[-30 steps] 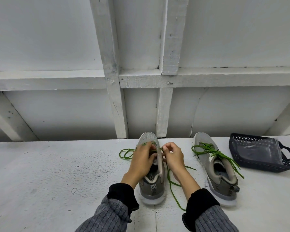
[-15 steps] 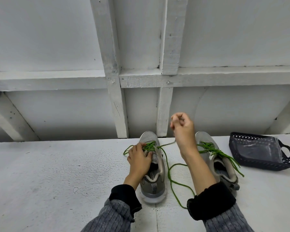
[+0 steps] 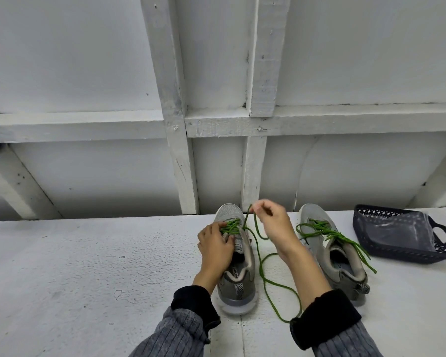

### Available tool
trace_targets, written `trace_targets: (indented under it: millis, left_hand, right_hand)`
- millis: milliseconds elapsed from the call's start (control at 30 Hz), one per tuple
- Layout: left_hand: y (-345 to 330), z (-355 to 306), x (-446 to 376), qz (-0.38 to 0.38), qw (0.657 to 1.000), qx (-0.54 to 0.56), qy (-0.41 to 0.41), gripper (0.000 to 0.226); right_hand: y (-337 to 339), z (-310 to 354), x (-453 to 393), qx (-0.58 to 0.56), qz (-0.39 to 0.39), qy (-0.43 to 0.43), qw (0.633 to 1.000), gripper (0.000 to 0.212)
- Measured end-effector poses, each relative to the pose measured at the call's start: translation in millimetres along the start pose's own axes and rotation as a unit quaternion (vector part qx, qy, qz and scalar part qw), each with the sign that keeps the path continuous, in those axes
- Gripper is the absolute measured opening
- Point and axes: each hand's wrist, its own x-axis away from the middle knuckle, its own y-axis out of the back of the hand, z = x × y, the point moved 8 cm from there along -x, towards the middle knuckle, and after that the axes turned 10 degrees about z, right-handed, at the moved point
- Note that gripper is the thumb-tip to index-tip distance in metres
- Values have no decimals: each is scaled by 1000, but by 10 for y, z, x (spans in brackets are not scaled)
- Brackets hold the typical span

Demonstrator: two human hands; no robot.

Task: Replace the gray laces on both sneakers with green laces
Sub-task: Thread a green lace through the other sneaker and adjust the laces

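Two grey sneakers stand toes-away on the white table. The left sneaker (image 3: pixel 238 276) has a green lace (image 3: pixel 262 269) threaded near its toe, the loose length trailing in a loop down to my right sleeve. My left hand (image 3: pixel 215 247) rests on this sneaker's lacing, fingers curled on the green crossings. My right hand (image 3: pixel 274 224) hovers just right of the toe and pinches the lace end, held up. The right sneaker (image 3: pixel 337 256) is laced in green, with its lace ends (image 3: pixel 345 240) loose over its side.
A dark perforated basket (image 3: pixel 440 249) holding a clear plastic bag (image 3: pixel 402 230) sits at the table's right, close to the right sneaker. White wooden framing (image 3: pixel 180 163) rises right behind the table's far edge.
My right hand left the sneaker, rose with the lace end, then came back down a little toward the toe. The lace slack on the left of the sneaker has been drawn in.
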Motion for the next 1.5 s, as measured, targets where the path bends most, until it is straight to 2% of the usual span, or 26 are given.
trace_targets:
  millis: [67,133,167,200,267,333,433,500,533,633,733,833,900,1000,1100,1267,1333,1433,1500]
  left_hand:
    - [11,-2,9,-4,1000,3,-1,36]
    - [17,-11,17,-5,1000,3,-4,36]
    - [16,-14,19,-4,1000,3,-5,35]
    - [14,-14,18,-3,1000,3,-5,35]
    - [6,-5,9,2,1000,7,-3,35]
    - [1,1,4,5,1000,13,0,35]
    - [7,-10,4,-1,1000,12,-4,36]
    - [17,-16,5,-5,1000,8,-8,35]
    - [18,-20,6,-5,1000,8,-8,35]
    - [11,-21,5,-4,1000,8,-8,34]
    - [13,-28,17,-5,1000,14,-12,32]
    - [19,-28,16,-5,1000,10,-13,32]
    - [21,-31,21,-5,1000,5,-13,33]
    - [43,-49,41,-9,1000,-9,-18,38]
    - [45,-81,68,-4,999,-30,-28,43]
    - [41,-61,64,1,1000,-4,-23,38]
    - [23,-65,54,7,999,17,-37,35]
    - [23,-62,54,8,999,30,-38,32]
    - [33,-63,57,8,999,34,-35,32]
  right_hand:
    - [67,325,58,-189,2,65,980,23]
    - [180,618,147,-377,16,119,918,21]
    - [242,734,191,-429,17,136,893,21]
    - [295,816,226,-443,14,144,885,21]
    - [344,839,245,-382,-17,127,915,22]
    - [326,680,204,-262,-58,74,961,21]
    - [238,322,101,-79,-77,8,994,16]
    - [107,67,30,49,-37,-27,998,10]
    - [39,-76,7,110,-8,-50,993,14]
    - [-93,-477,-12,208,40,-108,971,14]
    - [-53,-631,4,222,14,-131,966,15]
    - [-73,-552,-29,212,27,-122,969,18]
    - [-69,-402,-46,150,30,-100,983,19]
    - [28,-125,-37,-8,20,-55,998,23]
    - [57,-12,12,-61,34,-34,997,25]
    - [-15,-283,90,-163,50,-96,981,25]
    - [-18,-482,116,-120,68,-159,978,21]
    - [-45,-882,227,36,95,-257,961,21]
    - [-102,-1111,292,130,117,-274,946,26]
